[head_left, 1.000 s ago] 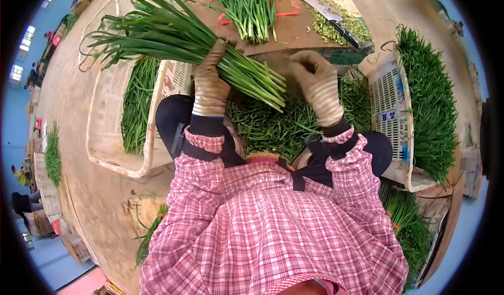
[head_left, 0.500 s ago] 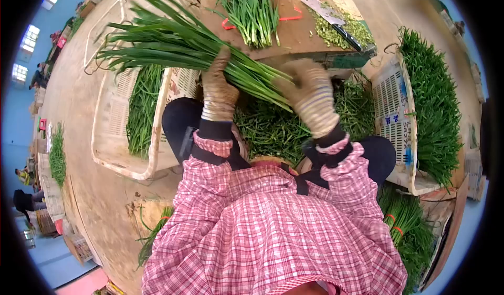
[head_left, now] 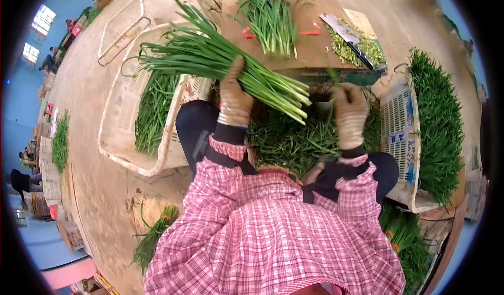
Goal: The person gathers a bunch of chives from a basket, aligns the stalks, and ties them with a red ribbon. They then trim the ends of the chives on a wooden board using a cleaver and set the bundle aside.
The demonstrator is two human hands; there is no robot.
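Head view: scallion bunch (head_left: pixel 210 58) is held mid-frame above the lap by L hand (head_left: pixel 234 98). Its gloved fingers are wrapped tight round the stalks approx. halfway along. Leaf tips are fanned toward 10 o'clock and pale root ends are pointed toward 4 o'clock. R hand (head_left: pixel 349 111), also gloved, is seen at 3 o'clock of those ends, just beside them but not on them. Its fingers are curled in; whether sth is pinched can't be told (blur).

Around: a loose pile of greens (head_left: pixel 294 142) is spread between the knees, right under the bunch. At 12 o'clock a wooden board (head_left: pixel 310 53) is set, w/ a smaller bunch (head_left: pixel 270 19) laid across a red band (head_left: pixel 249 32). A cleaver (head_left: pixel 344 32) and chopped trimmings (head_left: pixel 365 48) are seen on the board's R side. At 9 o'clock a white crate (head_left: pixel 118 137) w/ greens is placed, and at 3 o'clock a 2nd crate (head_left: pixel 396 111), packed full. Tied bundles (head_left: pixel 152 237) are laid on the floor at 7 o'clock. The lap is hidden by pink checked sleeves (head_left: pixel 273 232).

Vs. 0.5 s ago: R hand was closed on the root ends then; it has since been taken off and moved out toward 3 o'clock. L grip and bunch tilt are approx. unchanged.
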